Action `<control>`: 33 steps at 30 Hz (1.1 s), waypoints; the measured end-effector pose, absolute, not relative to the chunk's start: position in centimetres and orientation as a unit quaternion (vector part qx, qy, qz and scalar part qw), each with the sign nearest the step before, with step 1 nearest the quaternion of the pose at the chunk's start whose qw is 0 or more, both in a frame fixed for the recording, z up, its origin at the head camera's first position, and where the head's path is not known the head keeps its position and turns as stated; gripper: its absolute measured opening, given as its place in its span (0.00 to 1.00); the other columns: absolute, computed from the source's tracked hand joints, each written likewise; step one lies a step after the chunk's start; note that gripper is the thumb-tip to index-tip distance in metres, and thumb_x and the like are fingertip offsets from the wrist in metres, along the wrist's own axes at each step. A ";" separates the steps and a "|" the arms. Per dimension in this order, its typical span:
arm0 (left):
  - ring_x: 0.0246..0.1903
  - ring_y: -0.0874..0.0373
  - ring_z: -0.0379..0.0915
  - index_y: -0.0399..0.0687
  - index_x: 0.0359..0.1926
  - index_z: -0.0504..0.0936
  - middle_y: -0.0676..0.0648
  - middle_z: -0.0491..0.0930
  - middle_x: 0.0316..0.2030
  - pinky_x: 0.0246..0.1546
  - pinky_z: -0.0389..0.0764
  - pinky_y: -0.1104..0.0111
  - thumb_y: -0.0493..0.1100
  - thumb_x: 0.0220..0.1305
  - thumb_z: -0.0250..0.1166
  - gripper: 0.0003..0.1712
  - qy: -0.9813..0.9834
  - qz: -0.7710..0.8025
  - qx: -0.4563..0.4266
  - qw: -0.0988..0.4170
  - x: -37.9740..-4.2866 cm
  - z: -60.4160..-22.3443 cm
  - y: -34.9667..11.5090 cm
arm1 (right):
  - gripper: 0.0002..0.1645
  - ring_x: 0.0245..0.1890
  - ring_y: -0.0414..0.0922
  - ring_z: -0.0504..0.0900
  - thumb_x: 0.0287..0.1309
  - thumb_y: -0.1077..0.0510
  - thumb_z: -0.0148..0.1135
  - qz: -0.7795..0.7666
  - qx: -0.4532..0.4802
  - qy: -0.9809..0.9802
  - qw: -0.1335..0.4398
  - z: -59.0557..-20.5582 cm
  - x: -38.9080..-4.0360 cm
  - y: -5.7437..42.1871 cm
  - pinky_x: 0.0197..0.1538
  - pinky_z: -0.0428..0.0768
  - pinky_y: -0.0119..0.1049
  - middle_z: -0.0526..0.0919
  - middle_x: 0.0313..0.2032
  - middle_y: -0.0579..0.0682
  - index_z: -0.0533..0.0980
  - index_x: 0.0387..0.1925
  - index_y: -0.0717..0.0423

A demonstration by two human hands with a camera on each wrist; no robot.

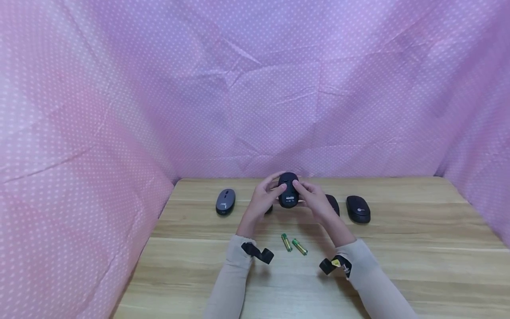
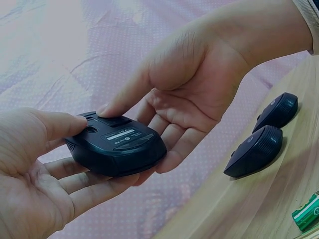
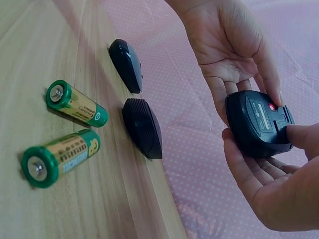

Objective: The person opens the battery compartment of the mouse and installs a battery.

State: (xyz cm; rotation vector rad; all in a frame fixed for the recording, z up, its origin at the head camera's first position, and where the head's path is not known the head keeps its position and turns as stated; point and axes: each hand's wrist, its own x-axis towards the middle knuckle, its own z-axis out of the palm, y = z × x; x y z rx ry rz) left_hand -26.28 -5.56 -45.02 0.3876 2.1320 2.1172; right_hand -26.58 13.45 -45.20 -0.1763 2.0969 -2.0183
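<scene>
Held mouse [image 1: 288, 195]: black, underside up with a pale label, above the far middle of the table [image 1: 418, 230].
Left hand [image 1: 263, 198]: its grip closes on the mouse's left side, thumb on top, fingers beneath.
Right hand [image 1: 317, 203]: its grip closes on the right side likewise, thumb pressing the underside.
Batteries: two, green and gold, lying apart on the near side between the forearms, left battery [image 1: 286, 243] and right battery [image 1: 300, 247].
Other mice: four; grey mouse [image 1: 225, 201] left, black mouse [image 1: 358, 209] right.
Hidden partly: dark mouse [image 1: 269, 210] behind the left hand; second dark mouse [image 1: 334, 203] behind the right.
Backdrop: pink dotted cloth [image 1: 275, 106].
</scene>
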 end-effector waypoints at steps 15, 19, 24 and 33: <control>0.60 0.42 0.79 0.52 0.73 0.70 0.37 0.76 0.65 0.52 0.84 0.44 0.44 0.75 0.60 0.28 0.706 0.692 0.140 0.058 -26.1 -45.1 -5.7 | 0.33 0.48 0.39 0.84 0.77 0.45 0.52 -0.681 -0.060 0.722 0.102 -45.4 -26.7 13.4 0.56 0.86 0.43 0.77 0.63 0.69 0.71 0.66 0.69; 0.60 0.41 0.79 0.49 0.74 0.68 0.36 0.75 0.66 0.52 0.84 0.44 0.43 0.76 0.60 0.29 0.708 0.689 0.145 0.057 -26.2 -45.1 -5.7 | 0.33 0.47 0.39 0.84 0.77 0.45 0.53 -0.680 -0.057 0.724 0.101 -45.3 -26.5 13.6 0.56 0.86 0.42 0.77 0.63 0.68 0.72 0.66 0.69; 0.60 0.42 0.79 0.51 0.73 0.69 0.36 0.75 0.66 0.51 0.85 0.45 0.43 0.75 0.60 0.28 0.708 0.690 0.142 0.057 -26.3 -45.2 -5.7 | 0.32 0.49 0.43 0.85 0.76 0.46 0.54 -0.680 -0.065 0.725 0.091 -45.4 -26.6 13.8 0.55 0.86 0.43 0.76 0.64 0.69 0.68 0.70 0.63; 0.61 0.40 0.79 0.50 0.73 0.70 0.35 0.75 0.66 0.51 0.85 0.44 0.42 0.75 0.61 0.28 0.705 0.693 0.141 0.056 -26.2 -45.2 -5.5 | 0.28 0.50 0.50 0.84 0.76 0.55 0.54 -0.667 -0.117 0.735 0.038 -45.5 -26.4 13.8 0.49 0.88 0.48 0.77 0.60 0.68 0.68 0.73 0.52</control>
